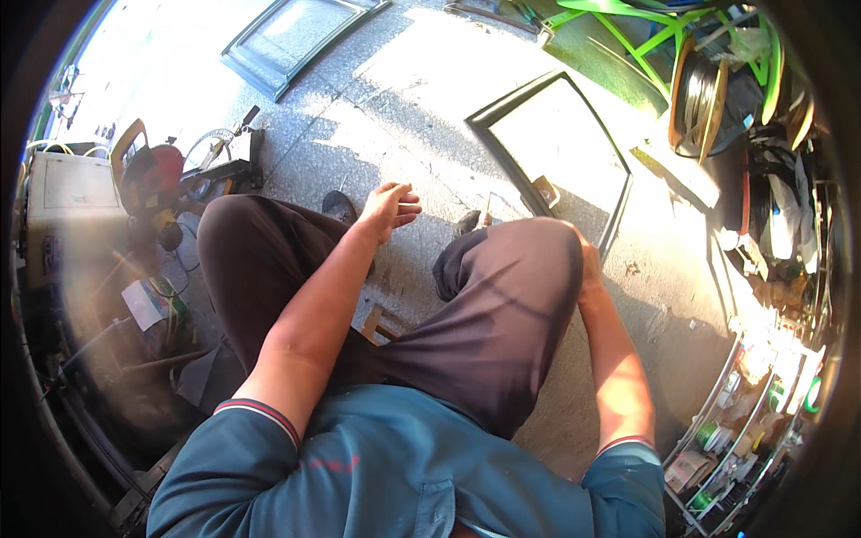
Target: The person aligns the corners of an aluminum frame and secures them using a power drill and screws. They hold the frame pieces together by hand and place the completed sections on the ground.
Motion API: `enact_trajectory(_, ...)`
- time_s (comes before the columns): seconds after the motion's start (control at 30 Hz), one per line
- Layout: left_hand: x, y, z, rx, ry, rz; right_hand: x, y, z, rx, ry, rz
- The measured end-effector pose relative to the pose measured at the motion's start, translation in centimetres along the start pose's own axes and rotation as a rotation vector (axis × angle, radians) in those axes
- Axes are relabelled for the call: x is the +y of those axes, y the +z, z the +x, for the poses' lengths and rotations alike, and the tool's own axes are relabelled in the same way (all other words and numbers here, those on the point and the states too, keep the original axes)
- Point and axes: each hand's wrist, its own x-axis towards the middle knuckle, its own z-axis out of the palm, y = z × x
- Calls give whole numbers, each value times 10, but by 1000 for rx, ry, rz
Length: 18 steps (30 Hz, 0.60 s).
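My left hand [391, 212] hangs in front of my left knee, its fingers loosely bent and apart, with nothing visible in it. My right hand [588, 260] is at the outer side of my right knee; the knee hides its fingers, so whether it holds anything does not show. Just beyond that knee is a dark, angular frame [502, 148], its near edge close to my right hand. A small brownish piece [545, 190] shows inside the frame's lower corner. Both my knees are bent in dark trousers, and the tips of my shoes show on the floor.
At left stand a cut-off saw [154, 175] and a pale metal box [73, 211]. Another glazed frame [291, 40] lies on the speckled floor [314, 161] ahead. At right are a cable reel [700, 99], a bright green metal stand [632, 45] and a wire rack [731, 448] of small goods.
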Motion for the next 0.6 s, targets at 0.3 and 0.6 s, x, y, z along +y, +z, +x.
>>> enact_trajectory(0.3,5,3,70,-90,-67,-429,-46,111,162,-163,-540,-388)
enact_trajectory(0.6,-26,-36,138,-19,-68,-546,-68,201,204,-174,-624,-252)
